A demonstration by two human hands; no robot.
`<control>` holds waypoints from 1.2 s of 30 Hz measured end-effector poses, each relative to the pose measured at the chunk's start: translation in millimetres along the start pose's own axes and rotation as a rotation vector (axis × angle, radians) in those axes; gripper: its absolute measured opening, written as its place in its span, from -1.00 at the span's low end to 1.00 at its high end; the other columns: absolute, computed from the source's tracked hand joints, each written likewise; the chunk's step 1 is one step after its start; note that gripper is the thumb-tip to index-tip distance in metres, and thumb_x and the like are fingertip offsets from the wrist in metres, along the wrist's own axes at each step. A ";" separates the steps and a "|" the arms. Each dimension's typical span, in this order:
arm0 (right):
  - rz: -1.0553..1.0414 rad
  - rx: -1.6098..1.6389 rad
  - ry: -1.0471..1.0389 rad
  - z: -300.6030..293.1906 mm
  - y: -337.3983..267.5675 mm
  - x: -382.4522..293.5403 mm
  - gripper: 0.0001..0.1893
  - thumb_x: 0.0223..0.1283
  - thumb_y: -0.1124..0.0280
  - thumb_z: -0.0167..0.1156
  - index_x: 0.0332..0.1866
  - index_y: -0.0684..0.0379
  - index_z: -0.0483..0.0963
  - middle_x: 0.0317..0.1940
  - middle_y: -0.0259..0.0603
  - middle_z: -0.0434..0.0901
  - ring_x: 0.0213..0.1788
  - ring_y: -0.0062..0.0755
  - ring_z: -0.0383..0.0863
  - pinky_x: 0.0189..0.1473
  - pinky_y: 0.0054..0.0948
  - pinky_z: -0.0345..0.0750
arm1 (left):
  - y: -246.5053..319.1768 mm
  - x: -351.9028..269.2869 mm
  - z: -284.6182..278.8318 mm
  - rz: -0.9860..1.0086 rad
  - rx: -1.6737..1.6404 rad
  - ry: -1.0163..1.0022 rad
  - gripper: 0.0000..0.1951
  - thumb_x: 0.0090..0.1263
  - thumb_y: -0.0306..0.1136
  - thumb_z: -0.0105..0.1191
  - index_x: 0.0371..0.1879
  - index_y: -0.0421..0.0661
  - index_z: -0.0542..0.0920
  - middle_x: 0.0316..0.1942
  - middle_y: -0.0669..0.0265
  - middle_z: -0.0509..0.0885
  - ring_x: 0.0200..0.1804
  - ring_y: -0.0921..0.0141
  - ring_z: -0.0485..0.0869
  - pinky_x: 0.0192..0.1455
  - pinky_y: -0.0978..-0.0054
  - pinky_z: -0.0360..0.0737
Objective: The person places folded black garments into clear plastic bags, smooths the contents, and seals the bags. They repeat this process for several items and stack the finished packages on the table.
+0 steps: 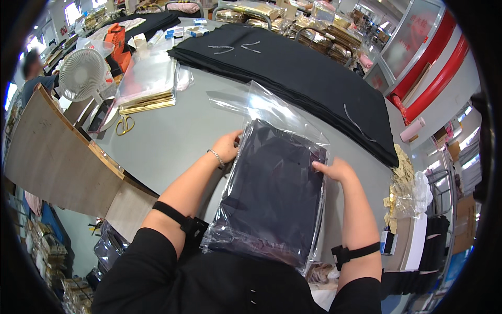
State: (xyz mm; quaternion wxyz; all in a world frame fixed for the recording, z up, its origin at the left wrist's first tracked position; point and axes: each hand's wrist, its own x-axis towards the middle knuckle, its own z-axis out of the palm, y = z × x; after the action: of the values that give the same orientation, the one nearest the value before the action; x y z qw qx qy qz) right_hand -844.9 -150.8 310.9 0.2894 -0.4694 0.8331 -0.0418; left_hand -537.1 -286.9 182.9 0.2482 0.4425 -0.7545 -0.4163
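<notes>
A clear plastic bag with folded dark fabric [274,188] inside lies in front of my body, over the near edge of the grey table [157,149]. Its clear flap [274,106] stretches away from me past the fabric. My left hand [228,147] grips the bag's left edge near the upper corner, with the fingertips partly hidden. On the right edge, my right hand [335,168] holds the bag, thumb on top and fingers out of sight beneath. Beyond the bag lies a wide stack of black fabric [290,74] with pale marks on top.
At the left are gold-handled scissors [125,125], a stack of clear plastic bags [151,80], a white fan [82,74] and a phone [101,115]. A wooden panel [62,157] borders the table. Crumpled plastic [411,196] lies at the right. A person [35,74] is at far left.
</notes>
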 end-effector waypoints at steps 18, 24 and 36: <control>-0.863 -0.282 0.229 90.1 -86.3 38.5 -0.36 0.21 -0.15 0.03 0.24 0.11 0.40 0.09 -0.05 0.55 0.21 -0.05 0.43 0.30 -0.13 0.26 | 1.9 55.7 -5.9 -0.006 0.118 -0.098 -0.81 0.21 -0.35 0.11 -0.29 -0.16 0.70 -0.37 0.01 0.70 -0.31 0.14 0.70 -0.23 0.30 0.59; -0.710 -0.595 0.287 95.4 -97.3 28.2 -0.30 0.21 -0.30 -0.06 0.37 -0.13 0.32 0.42 -0.20 0.20 0.50 -0.09 0.02 0.44 0.23 -0.15 | 23.1 27.5 9.4 0.286 0.548 0.273 -0.87 0.27 -0.38 0.06 -0.28 -0.13 0.58 -0.35 0.07 0.68 -0.30 0.02 0.65 -0.28 0.18 0.59; -0.170 0.000 0.357 27.4 75.7 14.7 -0.61 0.00 0.40 0.20 -0.02 0.33 0.53 -0.15 0.08 0.63 -0.09 0.02 0.62 -0.01 -0.24 0.56 | 9.0 2.3 19.9 0.036 0.047 0.441 -0.82 0.28 -0.45 0.05 -0.18 -0.22 0.53 -0.33 -0.02 0.67 -0.23 0.01 0.65 -0.12 0.18 0.57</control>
State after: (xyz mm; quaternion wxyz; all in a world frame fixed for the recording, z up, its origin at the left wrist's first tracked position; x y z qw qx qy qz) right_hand -893.7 -115.1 255.8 0.1324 -0.5234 0.8285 -0.1488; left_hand -557.1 -278.4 180.0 0.4042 0.5148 -0.6994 -0.2872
